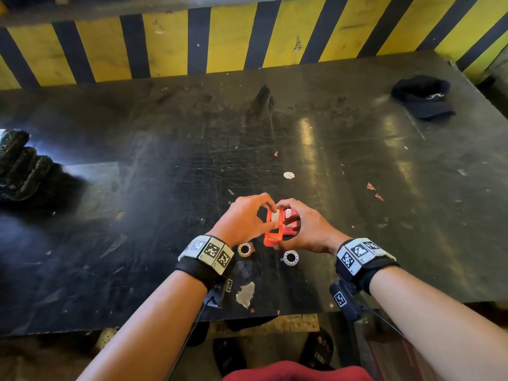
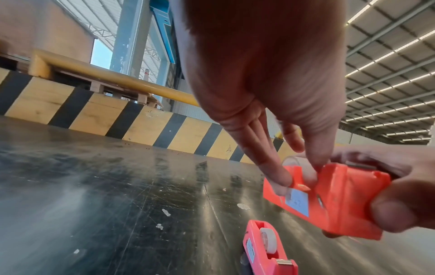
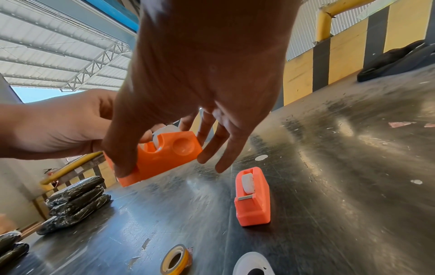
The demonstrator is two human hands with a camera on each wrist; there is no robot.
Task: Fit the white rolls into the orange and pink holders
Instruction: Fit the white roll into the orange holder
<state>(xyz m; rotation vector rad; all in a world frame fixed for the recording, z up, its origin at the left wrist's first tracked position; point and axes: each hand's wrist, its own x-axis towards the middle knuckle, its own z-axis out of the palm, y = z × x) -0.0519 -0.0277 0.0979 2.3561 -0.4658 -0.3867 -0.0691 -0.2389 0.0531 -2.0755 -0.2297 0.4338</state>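
Scratched black table [image 1: 165, 166] carries all. Pink holder [image 1: 292, 221] with white roll [image 3: 248, 183] just beyond hands. Two loose tape rolls [image 1: 245, 249] [image 1: 290, 257] near wrists. Cap [image 1: 423, 97] far right; black bundles [image 1: 20, 166] far left.

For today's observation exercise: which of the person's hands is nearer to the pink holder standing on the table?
Right. The right hand holds the orange holder directly beside and partly over the pink holder. The left hand works the white roll on the orange holder's far side.
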